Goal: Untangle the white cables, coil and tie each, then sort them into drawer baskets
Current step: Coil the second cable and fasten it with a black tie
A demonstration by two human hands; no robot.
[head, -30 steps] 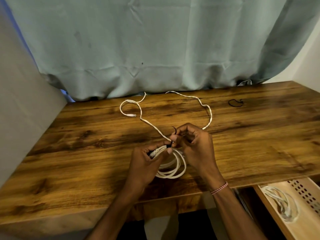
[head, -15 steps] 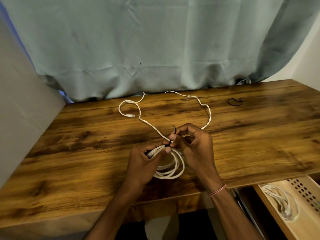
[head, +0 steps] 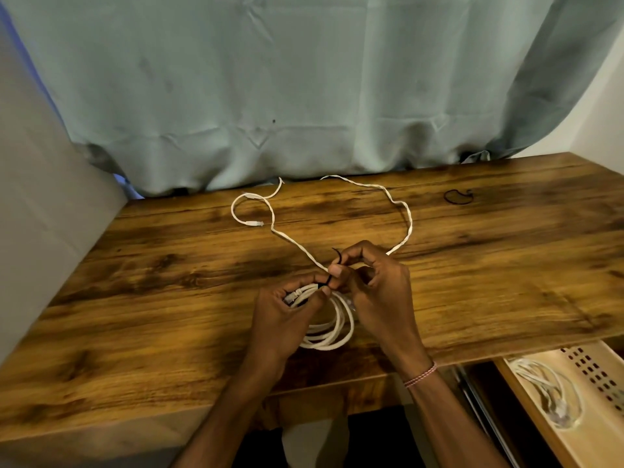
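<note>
- White cable coil (head: 332, 336), a bundle of round loops, is held just above the bench (head: 169, 298) near the middle of its front edge, in the same place as a second ago.
- The left hand (head: 283, 319) is kept closed round the top of the coil, its fingers (head: 304, 282) clamped on the gathered loops where a plug end shows.
- A thin black tie (head: 329, 278) is pinched by the right hand (head: 378, 292), its fingers (head: 337, 271) pressed together on it right at the bundle; the free tail is still seen sticking up.
- Almost nothing has been shifted over the last second: only slight working of the fingertips can be made out, so the tie is judged to be still in the course of being wound or twisted, not yet secured.
- A loose white cable (head: 410, 224) is left sprawled in the same open loop toward the back edge; whether it joins the held coil cannot be told, as it is hidden behind the hands.
- A second black tie (head: 457, 196) is left untouched near the back right corner, presumably for that cable.
- One tied white coil (head: 547, 393) is already lodged in the perforated drawer basket (head: 591, 363) below the front right corner; the held coil is expected to be sorted once fastened.
</note>
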